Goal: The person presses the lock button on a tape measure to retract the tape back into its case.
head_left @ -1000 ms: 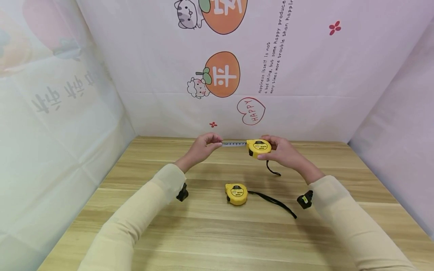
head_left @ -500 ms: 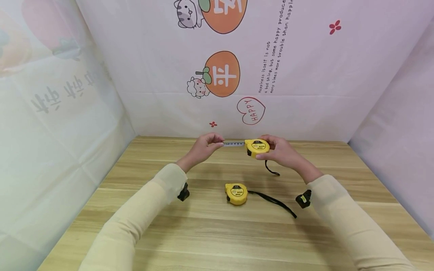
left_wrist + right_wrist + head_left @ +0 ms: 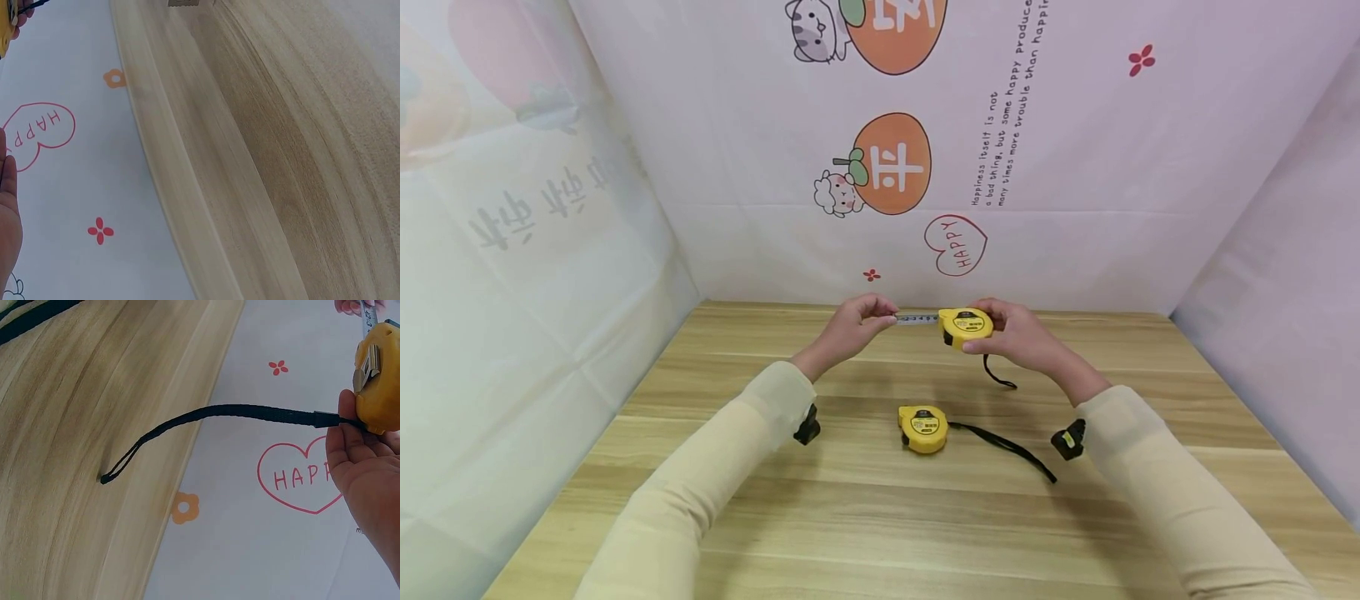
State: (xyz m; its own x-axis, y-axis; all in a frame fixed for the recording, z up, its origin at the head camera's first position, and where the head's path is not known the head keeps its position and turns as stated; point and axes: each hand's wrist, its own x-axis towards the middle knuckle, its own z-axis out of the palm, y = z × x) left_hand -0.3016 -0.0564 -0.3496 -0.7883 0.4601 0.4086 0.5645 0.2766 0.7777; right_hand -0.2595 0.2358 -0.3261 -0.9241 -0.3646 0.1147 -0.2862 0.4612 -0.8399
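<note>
My right hand (image 3: 1018, 337) grips a yellow tape measure (image 3: 966, 327) above the far part of the table. Its black wrist strap (image 3: 250, 412) dangles below the case in the right wrist view. Between finger and thumb, my left hand (image 3: 853, 325) pinches the end of the metal blade (image 3: 919, 318). A short numbered stretch of blade shows between the two hands. In the left wrist view only part of the left hand (image 3: 7, 219) appears, at the left edge. A second yellow tape measure (image 3: 923, 430) lies on the table nearer to me, its black strap (image 3: 1007, 447) stretched out to the right.
The wood-grain table (image 3: 850, 533) ends at a white printed cloth (image 3: 760, 250) hanging behind it. More cloth closes off the left and right sides. Each wrist carries a small black camera, such as the right camera (image 3: 1069, 439).
The right hand with its tape measure has moved slightly left toward the left hand, and the exposed blade has grown shorter. The left hand has shifted slightly right. The lying tape measure has stayed put.
</note>
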